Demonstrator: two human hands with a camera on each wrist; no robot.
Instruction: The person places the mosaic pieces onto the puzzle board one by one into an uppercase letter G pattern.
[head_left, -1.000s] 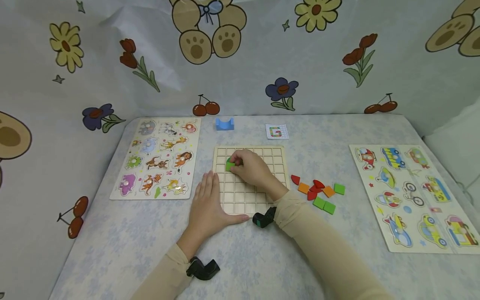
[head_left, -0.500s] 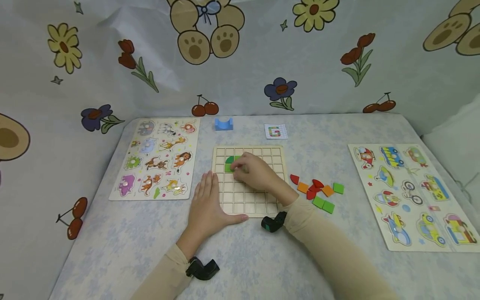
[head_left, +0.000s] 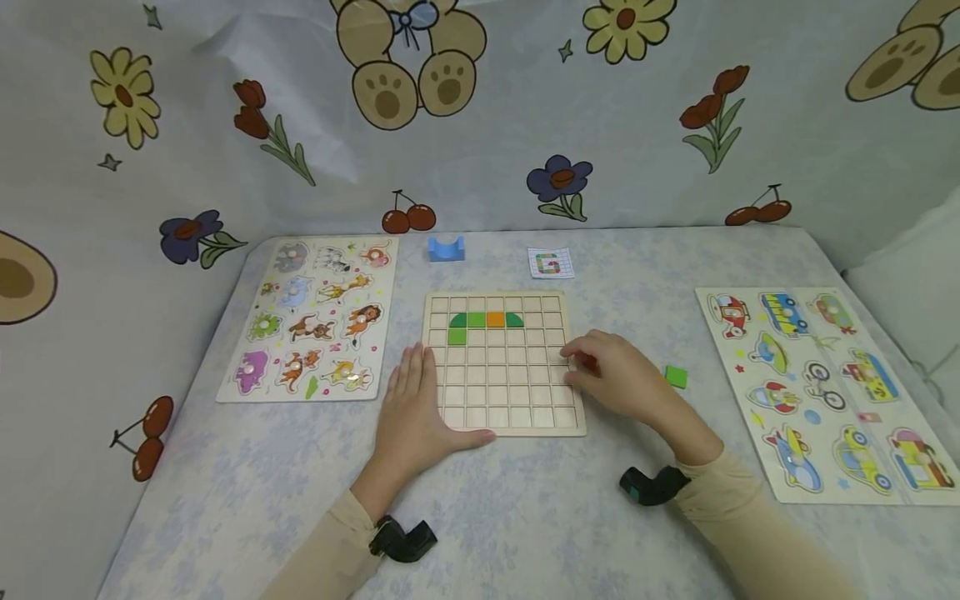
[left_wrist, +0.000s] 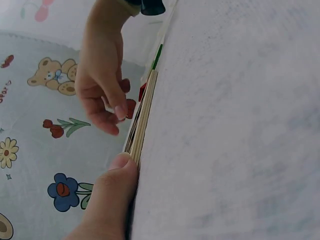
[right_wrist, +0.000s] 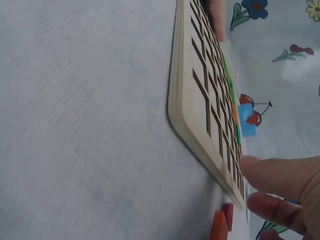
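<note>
A wooden grid board (head_left: 502, 392) lies mid-table. Two green quarter-round tiles (head_left: 514, 320), two green square tiles (head_left: 457, 337) and an orange square tile (head_left: 496, 320) sit in its upper cells. My left hand (head_left: 412, 408) rests at the board's left side, fingers straight, its thumb (left_wrist: 107, 200) against the near edge. Over the right edge hovers my right hand (head_left: 626, 377), fingers loosely bent; the right wrist view shows a gap between its thumb (right_wrist: 272, 175) and fingers. Most loose tiles are hidden beneath it, but an orange tile (right_wrist: 219, 227) and a red tile (right_wrist: 228, 215) show there.
A loose green square tile (head_left: 677, 377) lies right of the right hand. Picture puzzle boards with animals (head_left: 307, 325) and vehicles (head_left: 817, 400) flank the work area. Behind the grid are a blue block (head_left: 446, 249) and a small pattern card (head_left: 551, 263).
My right hand has let go of the tile it had on the grid and moved right, to the board's edge above the loose tiles. The left hand has stayed put.
</note>
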